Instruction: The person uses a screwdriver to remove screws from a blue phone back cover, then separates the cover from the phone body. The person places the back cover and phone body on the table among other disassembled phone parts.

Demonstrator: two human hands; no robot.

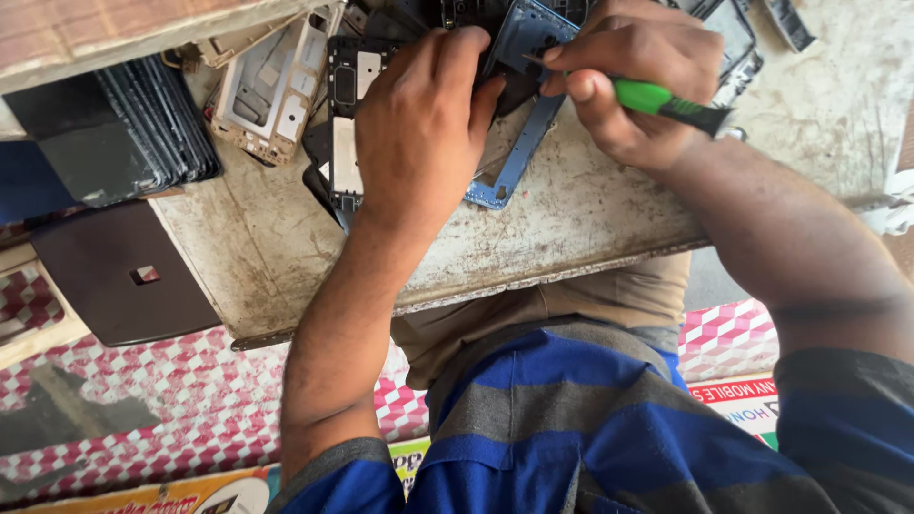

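1. Two bare hands worked over a blue phone frame (519, 143), a thin, flat plastic rim with cut-outs that lay tilted on a worn table (571, 219); its upper part was hidden under the hands.
2. The left hand (424, 124) pressed down flat on the frame, fingers curled over its top edge; what lay beneath the palm could not be made out.
3. The right hand (628, 71) was closed around a screwdriver (666, 103) with a glossy green and black handle; its thin metal tip met the frame near the top, partly covered by the fingers.
4. Just left of the frame lay a black phone part (347, 114) with pale patches, its lower end tucked under the left wrist.
5. Further left sat a gold-coloured phone housing (271, 90), rectangular, with pale inner panels.
6. A stack of dark, thin, flat panels (143, 124) leaned at the table's left edge, cut off by a wooden board above.
7. More dark parts crowded the top edge of the view, too cropped to identify.
8. The table surface was grey, scuffed and stained.
9. Below it, a red-and-white checked covering (190, 400) spread out, beside the person's blue-and-grey striped shirt (571, 419).
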